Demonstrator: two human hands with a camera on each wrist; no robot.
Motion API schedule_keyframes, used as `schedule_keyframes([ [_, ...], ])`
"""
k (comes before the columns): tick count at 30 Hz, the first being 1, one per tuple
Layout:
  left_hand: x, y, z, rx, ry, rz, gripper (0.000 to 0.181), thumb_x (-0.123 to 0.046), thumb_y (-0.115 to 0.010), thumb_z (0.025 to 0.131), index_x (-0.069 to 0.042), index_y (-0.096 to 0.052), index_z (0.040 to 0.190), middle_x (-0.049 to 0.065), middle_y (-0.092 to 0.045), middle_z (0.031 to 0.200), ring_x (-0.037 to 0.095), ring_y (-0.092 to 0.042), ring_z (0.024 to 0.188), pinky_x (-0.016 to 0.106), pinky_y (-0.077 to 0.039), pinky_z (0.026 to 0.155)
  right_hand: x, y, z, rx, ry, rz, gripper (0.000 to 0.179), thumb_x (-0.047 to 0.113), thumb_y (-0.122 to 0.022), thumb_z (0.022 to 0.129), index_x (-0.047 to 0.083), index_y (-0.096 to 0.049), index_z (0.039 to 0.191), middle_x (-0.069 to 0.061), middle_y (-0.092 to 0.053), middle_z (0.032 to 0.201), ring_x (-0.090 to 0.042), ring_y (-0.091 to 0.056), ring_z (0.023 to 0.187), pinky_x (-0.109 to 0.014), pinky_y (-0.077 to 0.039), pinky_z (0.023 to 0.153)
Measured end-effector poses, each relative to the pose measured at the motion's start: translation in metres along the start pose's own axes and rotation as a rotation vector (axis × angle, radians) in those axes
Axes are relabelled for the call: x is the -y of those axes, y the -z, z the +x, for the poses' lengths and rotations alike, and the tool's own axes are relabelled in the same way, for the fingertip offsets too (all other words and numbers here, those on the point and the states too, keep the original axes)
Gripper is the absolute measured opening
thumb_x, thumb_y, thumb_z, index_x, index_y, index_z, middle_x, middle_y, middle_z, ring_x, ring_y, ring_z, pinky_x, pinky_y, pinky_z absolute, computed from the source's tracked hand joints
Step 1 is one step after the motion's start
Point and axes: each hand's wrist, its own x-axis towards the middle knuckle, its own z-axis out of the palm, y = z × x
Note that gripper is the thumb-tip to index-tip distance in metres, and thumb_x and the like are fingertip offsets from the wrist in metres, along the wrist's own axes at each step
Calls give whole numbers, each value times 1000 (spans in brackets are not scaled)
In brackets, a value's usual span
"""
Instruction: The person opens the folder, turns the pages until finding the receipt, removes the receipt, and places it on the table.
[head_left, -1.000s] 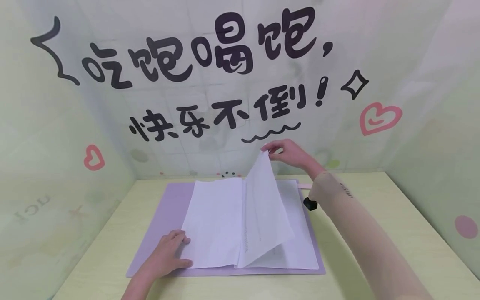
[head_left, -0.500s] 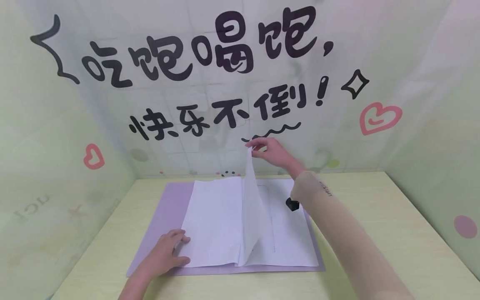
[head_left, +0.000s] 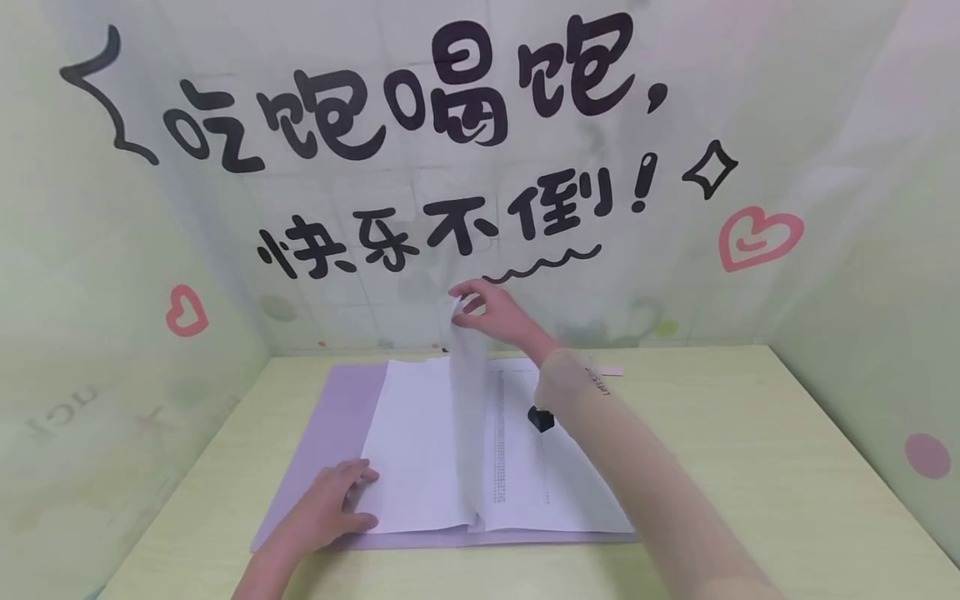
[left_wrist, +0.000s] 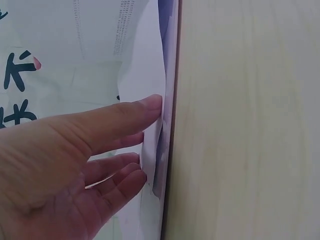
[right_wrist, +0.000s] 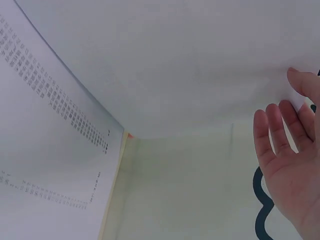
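Note:
A purple folder (head_left: 341, 417) lies spread on the table with white paper inside. Between thumb and fingertips my right hand (head_left: 491, 310) pinches the top corner of a raised page (head_left: 468, 408), which stands nearly upright over the middle fold. In the right wrist view, the same page (right_wrist: 165, 65) spreads overhead. Small rows of print cover the right-hand sheet (head_left: 517, 467). My left hand (head_left: 330, 504) rests at the lower left, its fingers on the blank left-hand page (head_left: 416, 442). From the left wrist, the thumb (left_wrist: 150, 104) touches that page close to the folder's edge.
The pale wooden table (head_left: 750, 433) reaches a back wall (head_left: 360, 317) with large black lettering, and side walls flank it. A pink strip (head_left: 611, 371) shows behind the right sleeve. A black piece (head_left: 542, 418) hangs under the right cuff.
My right hand has moved left, carrying the page from a rightward lean to upright over the fold, and more print shows on the right-hand sheet. The left hand has stayed nearly still.

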Motion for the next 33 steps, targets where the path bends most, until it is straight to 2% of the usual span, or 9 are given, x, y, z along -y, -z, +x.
schedule_keyframes([
  [3, 1, 1, 1, -2, -8, 20, 53, -23, -87, 68, -8, -65, 114, 20, -60, 133, 29, -57, 110, 51, -49, 98, 2, -11, 4, 9, 3, 9, 49, 12, -71, 90, 8, -53, 136, -13, -55, 140, -26, -62, 116, -36, -54, 99],
  [12, 8, -1, -2, -38, -40, 29, 55, -26, -86, 71, -8, -65, 118, 20, -61, 134, 39, -56, 120, 55, -45, 102, -3, -46, 8, 49, 3, 34, 65, 9, -73, 88, 11, -43, 146, -7, -45, 149, -25, -56, 126, -32, -55, 97],
  [18, 9, 0, -2, -46, -30, 33, 63, -27, -87, 69, -7, -63, 123, 12, -69, 121, 28, -61, 106, 47, -50, 94, -8, -69, 5, 78, -2, 62, 77, 8, -74, 87, 15, -34, 152, -4, -37, 156, -25, -51, 133, -35, -53, 102],
  [21, 9, 1, -2, -41, -10, 8, 64, -27, -88, 68, -7, -64, 124, 12, -71, 117, 30, -63, 105, 50, -50, 96, -12, -81, 3, 90, -11, 48, 84, 9, -76, 85, 18, -30, 155, -2, -34, 159, -23, -48, 135, -35, -51, 106],
  [24, 10, 1, -2, -37, -4, -29, 64, -26, -88, 67, -6, -64, 122, 16, -70, 121, 37, -63, 110, 57, -47, 100, -20, -94, 3, 111, -6, 23, 91, 10, -77, 84, 20, -25, 157, -1, -29, 162, -22, -44, 138, -32, -48, 109],
  [26, 11, 1, -4, -38, 2, -55, 64, -27, -88, 67, -7, -64, 122, 16, -69, 122, 38, -63, 111, 58, -47, 100, -24, -101, 2, 134, -7, 14, 95, 10, -78, 83, 21, -20, 158, -1, -24, 164, -23, -42, 139, -32, -45, 112],
  [29, 15, 2, -4, -55, -37, -63, 61, -28, -88, 66, -7, -65, 119, 12, -71, 118, 36, -65, 109, 53, -50, 98, -27, -110, -1, 163, -8, -6, 101, 11, -79, 83, 22, -15, 159, -4, -19, 166, -24, -38, 143, -35, -39, 118],
  [33, 20, 0, -2, -100, -157, -74, 63, -27, -89, 67, -8, -64, 121, 5, -74, 111, 23, -68, 101, 39, -55, 90, -30, -118, -5, 192, 0, -109, 104, 15, -79, 83, 22, -10, 160, -5, -14, 167, -25, -24, 152, -41, -25, 126],
])
